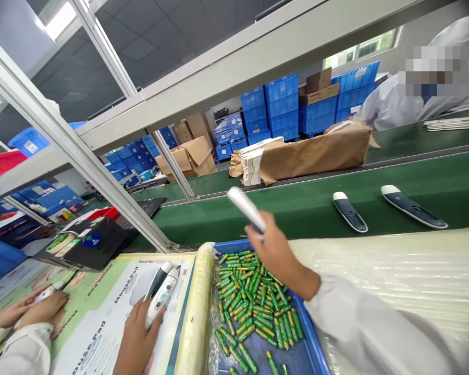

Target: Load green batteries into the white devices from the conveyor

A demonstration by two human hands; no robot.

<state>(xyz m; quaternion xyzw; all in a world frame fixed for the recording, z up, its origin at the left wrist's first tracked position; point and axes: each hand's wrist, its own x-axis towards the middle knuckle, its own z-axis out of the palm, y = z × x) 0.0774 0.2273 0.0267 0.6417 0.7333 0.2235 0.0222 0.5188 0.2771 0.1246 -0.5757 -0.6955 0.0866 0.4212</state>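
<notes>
Step seems mid-handling, a handset per hand. Blue tray (313,341) holds loose green batteries (254,297). Right hand (277,255) over tray's far edge, fingers gripping white handset (244,205). Left hand (136,336), left of tray, fingers curled round buttoned handset (162,297). Green belt (297,200) beyond tray: two dark-backed handsets (350,213) (414,208).
</notes>
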